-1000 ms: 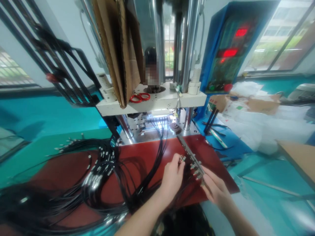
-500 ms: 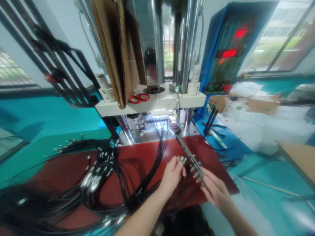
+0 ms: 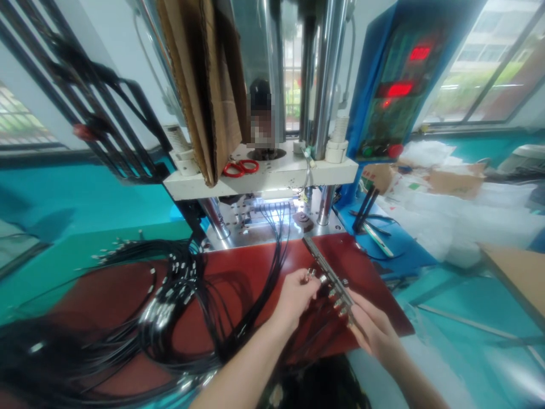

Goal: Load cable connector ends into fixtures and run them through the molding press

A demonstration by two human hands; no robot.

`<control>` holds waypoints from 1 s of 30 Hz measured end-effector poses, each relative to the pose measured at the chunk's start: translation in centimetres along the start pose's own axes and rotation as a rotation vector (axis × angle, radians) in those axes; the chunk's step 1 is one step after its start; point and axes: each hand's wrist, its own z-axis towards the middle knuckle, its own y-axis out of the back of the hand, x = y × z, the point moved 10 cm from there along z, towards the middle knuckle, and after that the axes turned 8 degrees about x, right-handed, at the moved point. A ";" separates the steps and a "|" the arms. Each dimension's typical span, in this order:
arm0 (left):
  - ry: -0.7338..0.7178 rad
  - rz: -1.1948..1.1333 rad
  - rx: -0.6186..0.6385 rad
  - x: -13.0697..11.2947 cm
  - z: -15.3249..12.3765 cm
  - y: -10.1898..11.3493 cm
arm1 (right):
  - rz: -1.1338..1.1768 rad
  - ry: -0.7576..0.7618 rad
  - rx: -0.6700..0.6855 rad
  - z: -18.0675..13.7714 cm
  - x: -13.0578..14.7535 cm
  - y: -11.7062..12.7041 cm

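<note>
My right hand [image 3: 371, 321] is closed around the near end of a long, narrow metal bar [image 3: 320, 260], which slants away toward the machine. Several small metal connectors [image 3: 338, 304] sit along the bar's left edge. Just left of the bar, my left hand [image 3: 296, 292] pinches a few cable connectors [image 3: 313, 274] between thumb and fingers; one points at the bar, though I cannot tell whether it touches. Dark cables trail below both hands over the red-brown tabletop [image 3: 242, 261].
A large bundle of black cables [image 3: 170, 295] lies on the left. Ahead stands a press with a white plate [image 3: 272, 184], carrying red-handled scissors [image 3: 240, 167] and cardboard [image 3: 213, 102]. More cables run into its lit bed. Tools lie on a blue shelf [image 3: 400, 244] beside the control box [image 3: 389, 85].
My left hand has turned slightly and its fingertips have drawn in, bringing a connector closer to the bar. My right hand and the bar have barely moved.
</note>
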 end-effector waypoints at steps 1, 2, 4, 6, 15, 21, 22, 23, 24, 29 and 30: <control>-0.074 0.074 -0.044 -0.6 0.0 0.2 | 0.006 -0.003 -0.003 0.0 0.0 0.0; -0.145 0.133 -0.071 -1.2 0.0 0.2 | 0.008 -0.006 -0.001 -0.1 0.0 0.0; -0.238 0.194 -0.094 -1.8 -0.1 0.1 | 0.007 -0.010 0.005 -0.1 0.1 -0.2; -0.254 0.187 -0.100 -1.8 -0.1 0.1 | -0.007 -0.019 0.006 -0.1 0.0 -0.2; -0.149 -0.013 -0.098 -1.0 0.1 -0.4 | -0.071 0.028 0.014 0.7 -0.1 -0.4; -0.168 -0.053 -0.075 -1.7 -0.3 0.4 | -0.001 -0.008 -0.035 0.4 -0.5 0.1; -0.189 -0.086 -0.103 -2.1 -0.5 1.0 | 0.007 -0.014 -0.040 0.3 -0.5 0.2; -0.203 -0.131 -0.130 -2.4 -0.8 1.6 | 0.001 -0.009 -0.041 0.2 -0.4 0.3; -0.204 -0.187 -0.140 -2.5 -0.9 1.9 | -0.014 0.004 -0.038 0.2 -0.2 0.4; -0.088 -0.370 0.013 -1.5 -0.4 0.5 | -0.107 0.072 -0.003 0.3 0.6 0.3; -0.066 -0.347 0.016 -1.3 -0.3 0.3 | -0.111 0.074 -0.001 0.4 0.6 0.3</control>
